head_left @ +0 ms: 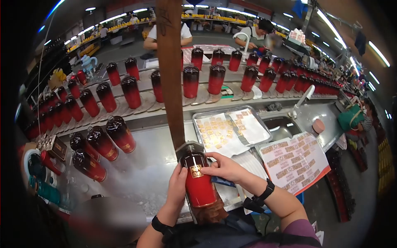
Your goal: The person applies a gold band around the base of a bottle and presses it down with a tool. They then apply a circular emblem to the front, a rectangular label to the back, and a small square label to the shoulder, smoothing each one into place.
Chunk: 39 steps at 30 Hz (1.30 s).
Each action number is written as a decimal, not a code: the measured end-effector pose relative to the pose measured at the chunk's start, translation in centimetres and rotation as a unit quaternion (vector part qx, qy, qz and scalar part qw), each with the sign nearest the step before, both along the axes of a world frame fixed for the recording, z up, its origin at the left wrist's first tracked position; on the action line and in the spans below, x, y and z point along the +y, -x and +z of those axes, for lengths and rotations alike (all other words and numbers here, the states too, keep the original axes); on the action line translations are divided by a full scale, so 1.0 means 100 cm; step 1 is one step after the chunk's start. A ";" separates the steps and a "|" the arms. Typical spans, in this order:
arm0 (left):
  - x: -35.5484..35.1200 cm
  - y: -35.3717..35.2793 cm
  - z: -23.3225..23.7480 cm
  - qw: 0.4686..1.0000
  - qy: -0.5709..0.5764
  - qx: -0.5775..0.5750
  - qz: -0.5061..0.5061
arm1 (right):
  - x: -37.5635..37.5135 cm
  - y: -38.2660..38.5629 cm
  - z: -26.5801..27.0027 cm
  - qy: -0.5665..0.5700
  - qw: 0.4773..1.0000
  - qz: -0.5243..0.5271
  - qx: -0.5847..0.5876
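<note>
A red bottle with a black upper part (pixel 200 191) leans toward me at the bench's front edge, a gold label (pixel 196 171) on its front. My left hand (pixel 177 187) is wrapped round the bottle's left side. On the right side, my right hand (pixel 225 167) has its fingers closed against the bottle, fingertips at the label's edge. Whether a small piece lies under those fingertips cannot be made out. Beyond the hands, a metal tray (pixel 264 136) holds white sheets with gold labels. A printed sheet of labels (pixel 294 162) lies to the right.
Several similar bottles (pixel 99 142) stand at the left of the metal bench (pixel 144 165). A wooden post (pixel 170 74) rises ahead of me. Rows of bottles (pixel 191 82) stand on a conveyor behind it. A sink (pixel 281 126) and faucet (pixel 305 96) are at right. Two people work across.
</note>
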<state>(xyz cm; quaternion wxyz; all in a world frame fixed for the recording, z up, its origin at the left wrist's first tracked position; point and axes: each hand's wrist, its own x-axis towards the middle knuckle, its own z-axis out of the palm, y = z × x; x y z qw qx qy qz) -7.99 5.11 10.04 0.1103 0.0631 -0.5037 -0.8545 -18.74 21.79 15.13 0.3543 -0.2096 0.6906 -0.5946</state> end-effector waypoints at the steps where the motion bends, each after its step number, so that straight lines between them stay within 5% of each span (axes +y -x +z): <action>1: -0.001 0.000 -0.003 1.000 -0.019 0.004 -0.010 | 0.000 0.001 -0.003 0.002 1.000 -0.004 -0.003; 39: 0.000 0.000 -0.004 1.000 -0.018 -0.001 0.012 | 0.002 0.001 -0.005 -0.017 1.000 0.006 0.004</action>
